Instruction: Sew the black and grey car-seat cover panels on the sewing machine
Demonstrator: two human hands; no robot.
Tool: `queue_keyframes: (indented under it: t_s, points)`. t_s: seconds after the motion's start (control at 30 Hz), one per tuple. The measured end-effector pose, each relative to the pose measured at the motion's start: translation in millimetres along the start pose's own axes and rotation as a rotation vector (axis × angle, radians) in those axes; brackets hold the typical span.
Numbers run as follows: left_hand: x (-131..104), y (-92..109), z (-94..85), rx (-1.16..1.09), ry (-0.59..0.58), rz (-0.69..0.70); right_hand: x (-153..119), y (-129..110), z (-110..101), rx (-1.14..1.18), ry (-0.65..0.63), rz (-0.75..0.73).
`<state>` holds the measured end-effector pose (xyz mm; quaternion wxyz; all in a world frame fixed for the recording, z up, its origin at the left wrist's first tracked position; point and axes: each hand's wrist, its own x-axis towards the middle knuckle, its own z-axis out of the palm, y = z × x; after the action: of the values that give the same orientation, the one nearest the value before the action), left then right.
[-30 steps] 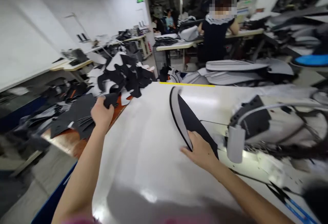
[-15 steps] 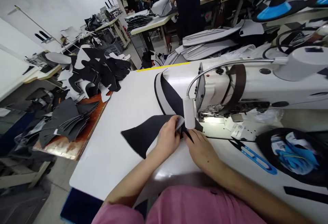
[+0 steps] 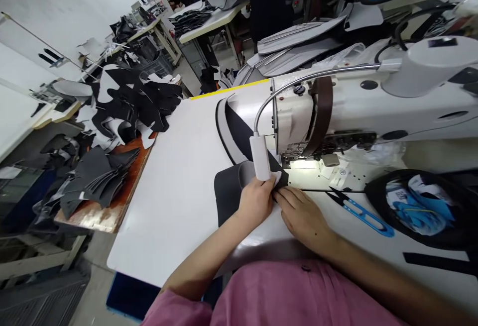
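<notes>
My left hand point(image 3: 256, 202) is closed on a black fabric piece point(image 3: 226, 194), which is folded so that part of its grey underside shows. Close beside it, my right hand point(image 3: 303, 215) has its fingers pressed together at the fabric's near right edge; the fingertips are partly hidden. Under and behind this piece lies a curved black fabric panel point(image 3: 241, 129) with a grey border, flat on the white sewing table point(image 3: 172, 176). The white lamp head point(image 3: 260, 159) on its bendable neck covers part of the fabric. Just right of the fabric is the sewing machine point(image 3: 295, 127).
Blue thread snips point(image 3: 368, 214) lie right of my right hand, near a black round container point(image 3: 377, 191) holding blue material. A black strip point(image 3: 440, 264) is at the right. Cut pieces point(image 3: 100, 179) are stacked on a brown board at left. A person point(image 3: 263, 7) stands beyond the table.
The black piece's left part has been drawn in and folded over towards the right, showing more grey underside. Both hands remain close together at the fabric. The view has shifted slightly.
</notes>
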<state>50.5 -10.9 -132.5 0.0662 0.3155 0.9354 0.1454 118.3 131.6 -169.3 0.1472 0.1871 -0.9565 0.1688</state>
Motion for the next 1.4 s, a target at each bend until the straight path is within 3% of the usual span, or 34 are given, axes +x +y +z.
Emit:
queue_keyframes:
  t_s: [0.13, 0.23, 0.53, 0.77, 1.2, 1.4]
  points:
    - [6, 0, -1.7, -0.066, -0.004, 0.046, -12, 8, 0, 0.018, -0.011, -0.096]
    - [13, 4, -2.7, -0.056, 0.001, 0.064, -14, 9, 3, -0.003, -0.003, -0.058]
    - [29, 23, 0.7, 0.09, -0.044, -0.094, -6, 8, 2, 0.011, -0.056, 0.022]
    - [39, 31, -0.7, 0.146, -0.046, -0.094, -4, 16, 3, 0.049, -0.063, 0.05]
    - [58, 34, 0.7, 0.159, -0.098, -0.049, -3, 29, 3, 0.014, -0.078, 0.068]
    - [49, 29, 0.4, 0.187, -0.071, -0.016, -5, 34, -2, -0.009, 0.016, 0.02]
